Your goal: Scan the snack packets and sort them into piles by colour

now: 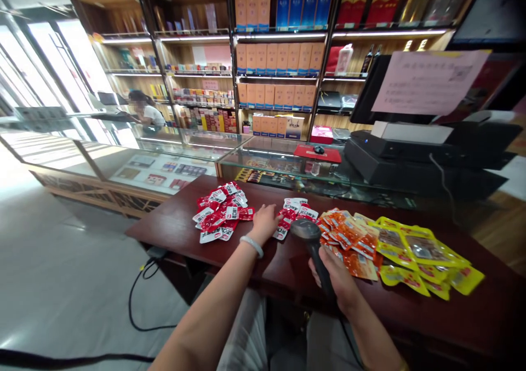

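A heap of red packets (221,216) is seen at about ten o'clock on the dark wooden bench (172,226), well left of centre. Just to its right, the left hand (265,223) is laid flat with fingers spread apart, resting on the bench and touching the edge of a smaller red pile (296,213) at twelve o'clock; nothing is gripped in it. A pale bracelet (251,245) is worn at that wrist. Next, a dark barcode scanner (309,237) is clamped by its handle in the right hand (335,278), its head held up near the small pile. At two o'clock orange packets (349,239) are spread, and yellow packets (423,253) lie further right. The scanning is judged best done with one packet drawn clear and its code turned flat toward the scanner head.
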A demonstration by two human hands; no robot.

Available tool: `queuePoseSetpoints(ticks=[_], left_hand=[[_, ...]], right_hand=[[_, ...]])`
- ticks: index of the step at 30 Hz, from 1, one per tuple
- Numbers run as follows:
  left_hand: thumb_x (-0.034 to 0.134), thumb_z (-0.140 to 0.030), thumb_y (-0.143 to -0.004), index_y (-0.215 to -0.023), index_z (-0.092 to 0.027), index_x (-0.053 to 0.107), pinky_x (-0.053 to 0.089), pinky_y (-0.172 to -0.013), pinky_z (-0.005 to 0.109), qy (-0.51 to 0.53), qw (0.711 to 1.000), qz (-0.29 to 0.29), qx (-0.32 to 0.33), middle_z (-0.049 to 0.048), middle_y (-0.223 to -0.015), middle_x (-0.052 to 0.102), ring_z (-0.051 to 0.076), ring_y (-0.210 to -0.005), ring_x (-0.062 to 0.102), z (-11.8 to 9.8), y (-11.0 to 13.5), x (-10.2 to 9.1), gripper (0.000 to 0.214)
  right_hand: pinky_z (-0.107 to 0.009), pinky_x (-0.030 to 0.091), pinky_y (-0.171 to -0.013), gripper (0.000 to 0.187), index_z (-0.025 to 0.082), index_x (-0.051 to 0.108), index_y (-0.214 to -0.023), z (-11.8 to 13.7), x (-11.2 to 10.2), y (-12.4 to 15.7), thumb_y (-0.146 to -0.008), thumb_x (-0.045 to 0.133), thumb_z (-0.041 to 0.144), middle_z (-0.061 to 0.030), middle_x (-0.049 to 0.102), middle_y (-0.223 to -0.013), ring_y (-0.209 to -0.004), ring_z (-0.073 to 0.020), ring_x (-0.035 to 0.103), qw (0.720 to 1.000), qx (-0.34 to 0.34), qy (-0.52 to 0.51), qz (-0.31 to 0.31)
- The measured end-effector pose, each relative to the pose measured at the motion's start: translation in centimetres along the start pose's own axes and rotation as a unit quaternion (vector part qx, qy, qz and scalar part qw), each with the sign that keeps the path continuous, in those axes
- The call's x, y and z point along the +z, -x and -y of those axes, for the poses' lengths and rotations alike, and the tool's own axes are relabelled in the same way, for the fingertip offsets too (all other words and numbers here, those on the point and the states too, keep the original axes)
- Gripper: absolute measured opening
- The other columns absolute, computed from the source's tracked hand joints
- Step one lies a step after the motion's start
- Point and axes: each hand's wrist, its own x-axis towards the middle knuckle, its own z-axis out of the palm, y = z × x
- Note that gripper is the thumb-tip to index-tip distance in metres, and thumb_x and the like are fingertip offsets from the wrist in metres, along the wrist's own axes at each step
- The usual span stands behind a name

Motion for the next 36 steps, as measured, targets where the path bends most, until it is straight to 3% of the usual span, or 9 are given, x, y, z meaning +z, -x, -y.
queuePoseSetpoints(ticks=[4,7,11,14,17,20,22,29,36], left_hand=[[0.056,-0.031,-0.087,-0.123,-0.020,0.062,0.035,-0.105,0.043,-0.143,0.989,-0.016,-0.019,0.0132,-0.131,0.062,0.031,-0.127,0.049,3.4,0.4,-3.7,0.038],[0.059,-0.039,-0.084,-0.110,-0.019,0.068,0.038,-0.098,0.046,-0.213,0.972,-0.024,-0.093,0.0156,-0.121,0.064,0.035,-0.118,0.051,5.6,0.3,-5.9,0.034],[0.066,-0.056,-0.075,-0.113,-0.018,0.065,0.034,-0.101,0.051,-0.238,0.960,-0.024,-0.144,0.0185,-0.128,0.058,0.038,-0.124,0.044,6.6,0.2,-6.9,0.054],[0.069,-0.060,-0.070,-0.113,-0.016,0.062,0.031,-0.103,0.053,-0.234,0.962,-0.031,-0.138,0.0211,-0.130,0.055,0.040,-0.126,0.043,6.4,0.5,-6.6,0.063],[0.070,-0.055,-0.072,-0.111,-0.015,0.059,0.039,-0.096,0.046,-0.180,0.975,-0.046,-0.120,0.0209,-0.120,0.061,0.037,-0.118,0.052,5.6,0.7,-6.0,0.056],[0.070,-0.044,-0.077,-0.104,-0.020,0.056,0.044,-0.077,0.032,-0.043,0.994,-0.038,-0.096,0.0099,-0.093,0.068,0.026,-0.090,0.064,4.4,0.7,-4.9,0.039],[0.072,-0.038,-0.077,-0.097,-0.022,0.054,0.042,-0.067,0.026,0.048,0.996,-0.038,-0.063,0.0024,-0.082,0.065,0.019,-0.073,0.061,3.4,0.7,-3.8,0.031],[0.063,-0.014,-0.073,-0.090,-0.022,0.051,0.033,-0.055,0.021,0.152,0.987,-0.040,0.018,-0.0046,-0.070,0.053,0.012,-0.060,0.051,0.6,1.1,-1.3,0.022],[0.076,-0.032,-0.071,-0.090,-0.022,0.052,0.039,-0.056,0.021,0.210,0.976,-0.038,-0.035,-0.0037,-0.074,0.057,0.012,-0.059,0.054,0.3,0.8,-0.7,0.032]], right_hand=[[-0.016,0.028,-0.036,0.049,0.022,0.050,-0.084,-0.3,0.1,0.1,-0.077,0.069,0.066,0.0072,0.050,-0.054,-0.038,-0.0055,0.037,1.000,0.007,-0.012,0.005],[-0.016,0.028,-0.036,0.051,0.022,0.052,-0.095,-0.6,0.3,0.1,-0.076,0.069,0.066,0.0077,0.050,-0.053,-0.038,-0.0062,0.038,1.000,0.010,-0.008,0.003],[-0.017,0.028,-0.036,0.056,0.021,0.052,-0.106,-0.8,0.4,-0.1,-0.077,0.068,0.066,0.0075,0.052,-0.054,-0.038,-0.0062,0.038,1.000,0.010,0.000,0.006],[-0.017,0.028,-0.038,0.057,0.021,0.054,-0.107,-0.7,0.3,0.0,-0.077,0.068,0.066,0.0069,0.052,-0.056,-0.039,-0.0064,0.039,1.000,0.018,0.002,0.007],[-0.017,0.028,-0.038,0.056,0.021,0.055,-0.106,-0.6,0.4,0.0,-0.077,0.068,0.067,0.0065,0.052,-0.057,-0.041,-0.0068,0.040,1.000,0.017,0.008,0.005],[-0.018,0.029,-0.038,0.057,0.021,0.056,-0.107,-0.3,0.7,0.1,-0.076,0.068,0.067,0.0060,0.052,-0.057,-0.041,-0.0080,0.041,1.000,0.004,0.008,0.001],[-0.019,0.030,-0.038,0.058,0.021,0.056,-0.107,0.0,1.0,0.1,-0.075,0.069,0.067,0.0056,0.053,-0.057,-0.041,-0.0083,0.041,1.000,-0.013,0.004,0.000],[-0.018,0.030,-0.038,0.050,0.020,0.054,-0.079,1.2,1.4,-0.1,-0.078,0.064,0.069,0.0048,0.051,-0.057,-0.041,-0.0061,0.040,0.999,-0.043,0.023,0.002],[-0.020,0.030,-0.039,0.054,0.021,0.049,-0.072,1.4,0.5,0.1,-0.077,0.062,0.073,0.0049,0.049,-0.056,-0.041,-0.0071,0.038,0.998,-0.054,0.019,-0.025]])
